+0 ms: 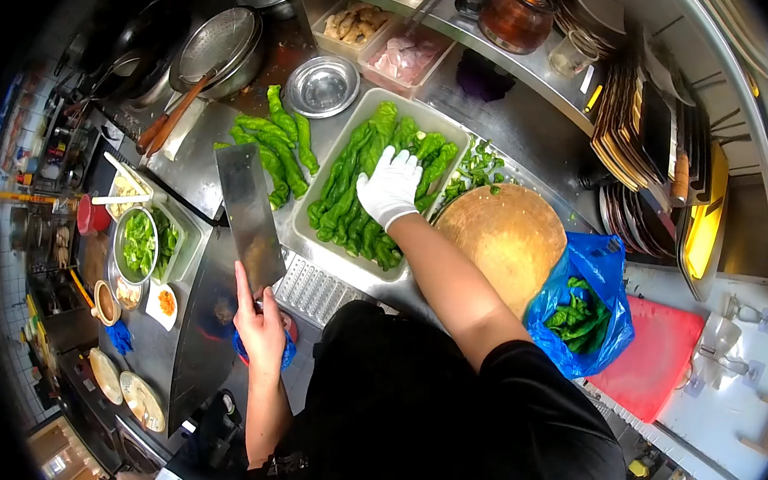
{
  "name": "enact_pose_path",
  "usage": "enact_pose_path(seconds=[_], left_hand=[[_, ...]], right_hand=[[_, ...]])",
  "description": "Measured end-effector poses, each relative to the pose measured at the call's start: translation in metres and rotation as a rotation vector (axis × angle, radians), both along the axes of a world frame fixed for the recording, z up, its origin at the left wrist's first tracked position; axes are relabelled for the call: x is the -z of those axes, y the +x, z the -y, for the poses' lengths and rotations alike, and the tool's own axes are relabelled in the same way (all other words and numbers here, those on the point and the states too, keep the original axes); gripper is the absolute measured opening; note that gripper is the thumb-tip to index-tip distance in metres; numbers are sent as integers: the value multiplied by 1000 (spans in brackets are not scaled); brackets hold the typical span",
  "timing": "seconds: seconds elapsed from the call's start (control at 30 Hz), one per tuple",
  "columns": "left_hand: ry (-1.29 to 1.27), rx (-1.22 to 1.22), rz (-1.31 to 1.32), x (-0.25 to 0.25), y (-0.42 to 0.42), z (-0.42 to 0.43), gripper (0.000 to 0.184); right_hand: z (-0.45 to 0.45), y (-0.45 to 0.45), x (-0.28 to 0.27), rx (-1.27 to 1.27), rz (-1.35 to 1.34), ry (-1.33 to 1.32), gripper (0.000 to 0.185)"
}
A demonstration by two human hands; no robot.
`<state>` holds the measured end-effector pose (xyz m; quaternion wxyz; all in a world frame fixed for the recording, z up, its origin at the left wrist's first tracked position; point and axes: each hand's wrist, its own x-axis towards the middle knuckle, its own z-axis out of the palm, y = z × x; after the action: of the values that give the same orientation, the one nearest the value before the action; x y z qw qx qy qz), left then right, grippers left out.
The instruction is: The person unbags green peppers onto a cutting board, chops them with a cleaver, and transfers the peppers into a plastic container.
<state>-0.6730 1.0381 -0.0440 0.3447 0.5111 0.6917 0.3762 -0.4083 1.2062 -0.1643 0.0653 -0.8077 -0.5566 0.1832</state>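
Observation:
My left hand (261,325) grips a cleaver (251,207) by its handle. The broad blade points up and away, over the counter edge. My right hand (390,186), in a white glove, lies on long green peppers (351,197) with its fingers spread. These peppers fill a pale rectangular tub (302,225). More loose green peppers (274,146) lie on the metal counter left of the tub. Right of it stands a round wooden chopping block (506,241), with green pepper trimmings (475,166) behind it.
A blue plastic bag (608,321) with green pieces sits right of the block, by a red cutting board (654,361). Behind the tub are a metal bowl (322,86) and a container of pale meat (405,59). Chopped greens (138,240) stand at left.

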Motion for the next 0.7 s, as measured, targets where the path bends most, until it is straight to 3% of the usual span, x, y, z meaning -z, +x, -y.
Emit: enact_pose_path(seconds=[0.1, 0.17, 0.23, 0.3, 0.37, 0.5, 0.7], left_hand=[[16, 38, -41, 1, 0, -7, 76], [56, 89, -73, 2, 0, -13, 74], [62, 123, -81, 4, 1, -18, 73], [36, 132, -64, 6, 3, -22, 73], [21, 148, -82, 3, 8, -27, 73], [41, 180, -168, 3, 8, -28, 73], [73, 226, -143, 7, 14, -23, 72]], right_hand=[[7, 6, -33, 2, 105, -101, 91], [14, 12, -36, 4, 169, 68, 90], [11, 18, -35, -150, 91, 424, 89], [5, 21, -31, -359, 27, 509, 82], [-1, 29, 12, -374, 50, 378, 76], [7, 13, 21, -21, 45, 247, 71], [-3, 1, 24, -37, -118, 142, 90]])
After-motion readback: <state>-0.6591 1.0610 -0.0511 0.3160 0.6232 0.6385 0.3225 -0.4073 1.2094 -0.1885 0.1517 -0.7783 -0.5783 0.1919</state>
